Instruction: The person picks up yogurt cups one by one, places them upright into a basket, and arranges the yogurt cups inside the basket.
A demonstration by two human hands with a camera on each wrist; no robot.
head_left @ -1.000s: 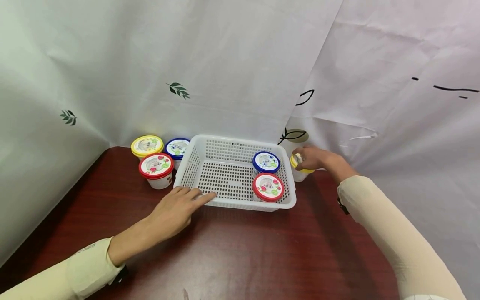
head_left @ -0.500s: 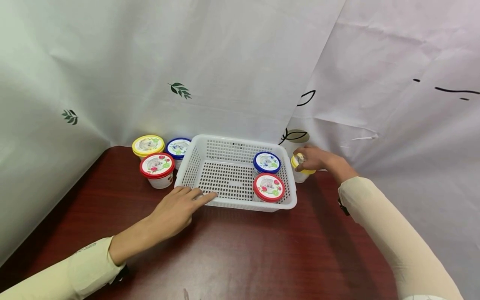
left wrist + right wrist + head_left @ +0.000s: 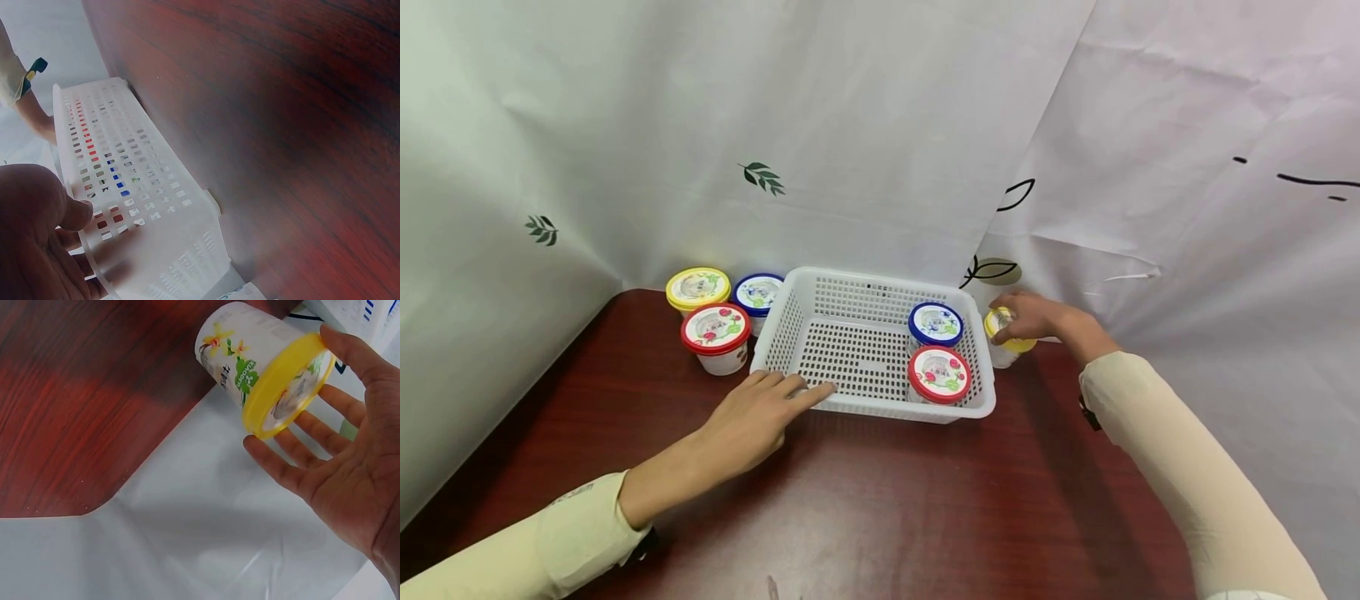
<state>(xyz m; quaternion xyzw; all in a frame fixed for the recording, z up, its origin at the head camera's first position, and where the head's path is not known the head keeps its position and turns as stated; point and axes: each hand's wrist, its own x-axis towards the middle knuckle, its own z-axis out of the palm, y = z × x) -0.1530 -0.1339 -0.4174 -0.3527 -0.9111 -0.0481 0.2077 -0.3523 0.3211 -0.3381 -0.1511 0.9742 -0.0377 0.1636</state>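
My left hand [image 3: 752, 425] grips the near left rim of a white plastic basket [image 3: 872, 408]. In the left wrist view its thumb [image 3: 78, 215] lies on the outer wall and the other fingers reach behind the rim. Right of the basket, my right hand [image 3: 1030, 317] holds a yellow-lidded tub [image 3: 1002, 357] from above. The right wrist view shows thumb and fingertips spread around the edge of its yellow lid [image 3: 290, 378]; yellow flowers are printed on the side. Inside the basket, at its right end, sit a blue-lidded tub [image 3: 936, 323] and a red-lidded tub [image 3: 939, 375].
Left of the basket stand another yellow-lidded tub [image 3: 697, 287], a red-lidded tub [image 3: 715, 329] and a blue-lidded tub [image 3: 758, 293], close together. All rest on a dark red wooden table [image 3: 880, 500]. A pale patterned cloth [image 3: 865, 125] hangs right behind the basket.
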